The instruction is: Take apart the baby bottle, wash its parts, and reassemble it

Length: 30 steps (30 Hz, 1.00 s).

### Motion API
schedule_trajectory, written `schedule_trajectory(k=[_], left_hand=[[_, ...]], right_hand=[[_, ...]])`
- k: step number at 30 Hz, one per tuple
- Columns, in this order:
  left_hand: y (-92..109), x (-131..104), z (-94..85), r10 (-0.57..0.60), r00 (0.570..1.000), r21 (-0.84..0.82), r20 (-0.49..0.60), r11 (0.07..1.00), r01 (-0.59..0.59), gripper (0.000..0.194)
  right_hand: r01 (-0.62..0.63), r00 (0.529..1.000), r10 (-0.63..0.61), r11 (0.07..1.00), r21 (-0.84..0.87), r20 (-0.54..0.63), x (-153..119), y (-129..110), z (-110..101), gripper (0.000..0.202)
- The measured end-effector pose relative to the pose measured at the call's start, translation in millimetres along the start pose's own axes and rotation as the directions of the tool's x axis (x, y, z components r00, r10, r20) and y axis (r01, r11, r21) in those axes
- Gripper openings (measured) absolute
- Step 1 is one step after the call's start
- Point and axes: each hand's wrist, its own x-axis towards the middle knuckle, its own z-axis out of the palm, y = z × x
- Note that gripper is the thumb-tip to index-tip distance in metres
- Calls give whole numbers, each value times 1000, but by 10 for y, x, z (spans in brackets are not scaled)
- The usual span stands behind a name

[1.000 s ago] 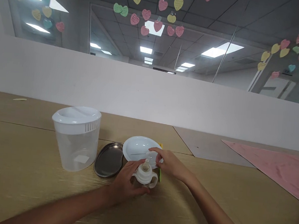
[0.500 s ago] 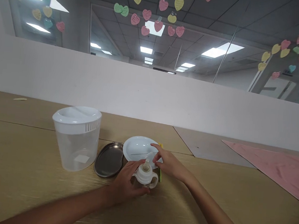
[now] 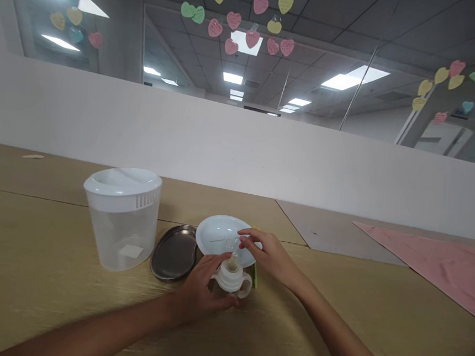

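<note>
A clear bottle with a white collar, a nipple on top and side handles stands on the table. My left hand is wrapped round its left side. Over the right part of a white plate, my right hand has its thumb and fingers pinched, and a small clear piece, perhaps a cap, seems to be between them. A thin line or stick lies on the plate. Part of a green and yellow item shows beside the bottle, mostly hidden.
Left of the plate lies a metal kidney-shaped tray. A tall translucent bucket with a white lid stands further left. A pink cloth covers the right side, and a white wall rises behind the table.
My right hand's fingers have closed together and shifted slightly over the plate, and the small clear piece now shows at their tips. My left hand stays round the bottle.
</note>
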Motion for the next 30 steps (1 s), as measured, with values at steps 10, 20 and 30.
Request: schedule_trajectory(k=[10, 20, 30], left_hand=[[-24, 0, 24, -35, 999, -45, 21, 998, 36, 71], [101, 44, -45, -58, 997, -39, 53, 997, 60, 53], [99, 51, -48, -61, 996, -12, 59, 998, 62, 55]], right_hand=[[163, 986, -152, 947, -275, 63, -121, -240, 192, 33], [204, 971, -180, 967, -151, 160, -153, -204, 78, 39], [260, 948, -223, 954, -147, 228, -185, -195, 60, 50]])
